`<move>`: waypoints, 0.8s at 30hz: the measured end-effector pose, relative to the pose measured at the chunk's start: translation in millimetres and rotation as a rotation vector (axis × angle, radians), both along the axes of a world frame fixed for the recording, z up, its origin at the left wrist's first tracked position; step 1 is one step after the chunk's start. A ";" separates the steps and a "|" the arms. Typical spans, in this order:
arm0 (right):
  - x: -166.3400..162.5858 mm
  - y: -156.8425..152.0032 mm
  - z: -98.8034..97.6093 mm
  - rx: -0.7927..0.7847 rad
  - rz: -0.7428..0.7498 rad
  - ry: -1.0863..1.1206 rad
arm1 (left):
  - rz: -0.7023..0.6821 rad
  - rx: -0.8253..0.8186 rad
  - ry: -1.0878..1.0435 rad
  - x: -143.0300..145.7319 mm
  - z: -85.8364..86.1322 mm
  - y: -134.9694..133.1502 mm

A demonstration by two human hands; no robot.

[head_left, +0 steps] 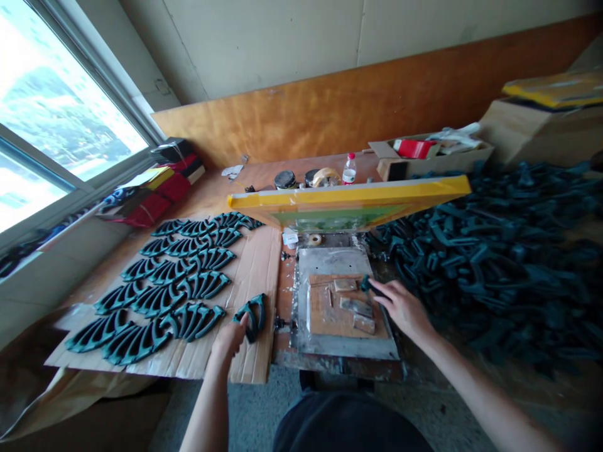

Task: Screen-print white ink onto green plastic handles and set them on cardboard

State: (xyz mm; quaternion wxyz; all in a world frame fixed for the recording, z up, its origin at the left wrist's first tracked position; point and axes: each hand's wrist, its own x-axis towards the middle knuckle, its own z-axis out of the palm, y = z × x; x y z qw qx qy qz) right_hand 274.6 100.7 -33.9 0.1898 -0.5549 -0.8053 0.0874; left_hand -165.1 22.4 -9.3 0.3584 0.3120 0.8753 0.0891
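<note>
My left hand [230, 338] is closed over the near end of a small group of dark green curved plastic handles [255, 315] on the cardboard sheet [254, 257]. Its fingers are partly hidden, but a fingertip rests on the parts. My right hand [401, 306] reaches over the metal plate [306, 348] of a screen-printing rig, fingers pinched on a dark green plastic handle [365, 283], seen mostly end-on. Below it, a wooden board [320, 317] carries several small taped blocks [357, 306]. Behind the plate a yellow-edged printing screen [348, 196] stands tilted up.
Rows of dark green handles [144, 342] fan across the cardboard at left. A large heap of similar parts [452, 251] lies at right. Behind the screen stand dark tins [284, 180], a bottle [349, 169] and an open carton [436, 164]. A window [61, 107] is at left.
</note>
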 end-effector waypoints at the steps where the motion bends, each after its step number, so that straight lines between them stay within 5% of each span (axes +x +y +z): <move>1: -12.9 -1.3 3.7 -0.008 0.104 0.030 | -0.021 0.055 -0.014 3.1 14.6 10.7; 5: -55.2 1.3 14.1 0.059 0.377 -0.032 | -0.103 0.479 -0.157 39.2 95.8 66.8; 7: -65.2 4.2 16.7 0.108 0.418 -0.111 | -0.104 0.932 -0.476 67.2 139.6 92.4; 8: -67.1 5.2 17.5 0.122 0.427 -0.145 | -0.122 1.035 -0.602 80.2 158.2 101.4; 10: -64.8 5.6 19.1 0.146 0.435 -0.183 | -0.131 1.158 -0.764 99.0 183.6 108.6; 12: -54.9 6.1 22.8 0.173 0.421 -0.156 | -0.095 1.185 -0.783 105.4 190.1 99.2; 15: -31.5 14.5 37.7 0.224 0.263 -0.020 | -0.037 1.084 -0.689 97.6 166.7 61.1; 18: -17.8 36.3 63.3 0.271 0.084 0.081 | -0.048 0.810 -0.643 87.8 114.4 19.0; 24: -74.7 81.1 100.6 0.217 0.152 0.005 | -0.092 0.641 -0.524 89.8 9.1 -5.0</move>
